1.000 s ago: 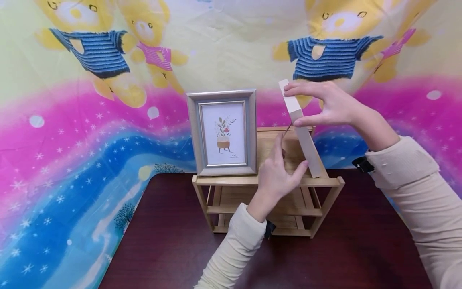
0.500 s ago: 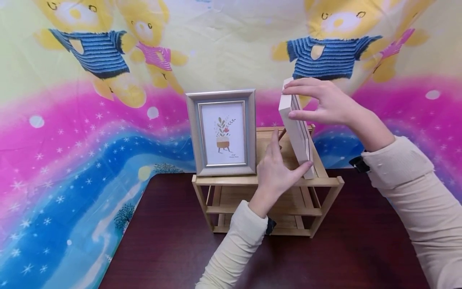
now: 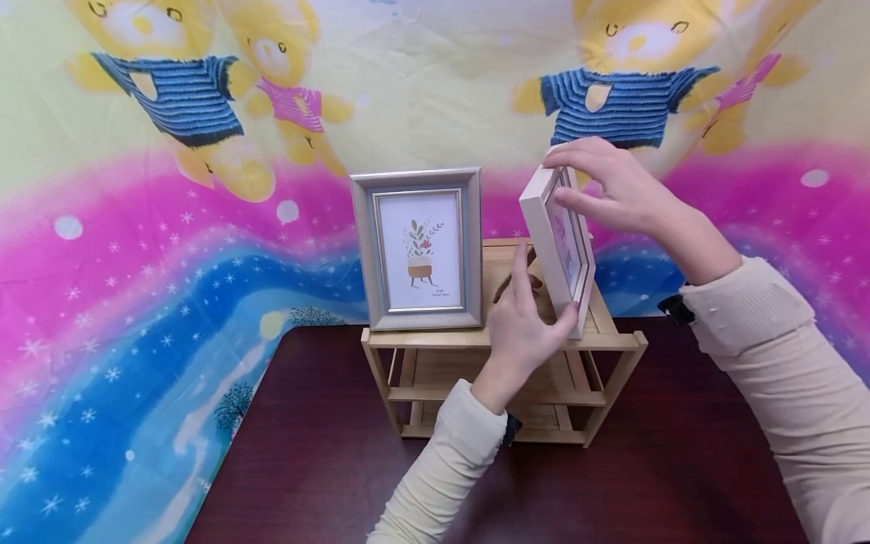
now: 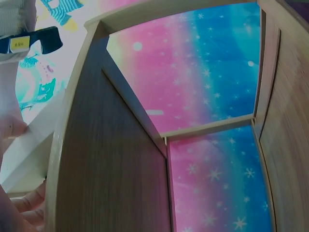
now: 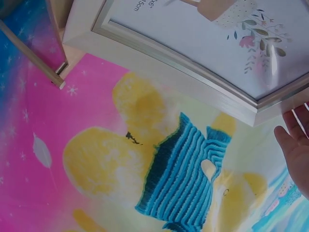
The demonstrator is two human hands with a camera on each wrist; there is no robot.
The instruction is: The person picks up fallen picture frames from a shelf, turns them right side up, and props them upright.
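Note:
A white picture frame (image 3: 549,242) stands upright on the top shelf of a small wooden rack, turned partly to the right. My right hand (image 3: 608,185) grips its top edge, fingers over the top and thumb on the front. Low on the near side, my left hand (image 3: 519,332) holds the frame, thumb at the bottom front and fingers behind. Part of a brown piece shows behind the frame, by my left fingers. In the right wrist view the white border (image 5: 159,72) surrounds a potted-plant print. A silver-grey picture frame (image 3: 363,249) stands to the left, facing me.
The wooden rack (image 3: 496,395) has lower shelves and stands on a dark red-brown table (image 3: 306,453). Close behind hangs a cloth backdrop (image 3: 435,98) with printed bears. In the left wrist view, the rack's wooden panel (image 4: 116,154) fills much of the picture.
The white frame has turned from edge-on, so its front now shows on the right. My right hand moved slightly with it, and my left hand stayed low on it. The silver-grey frame is still.

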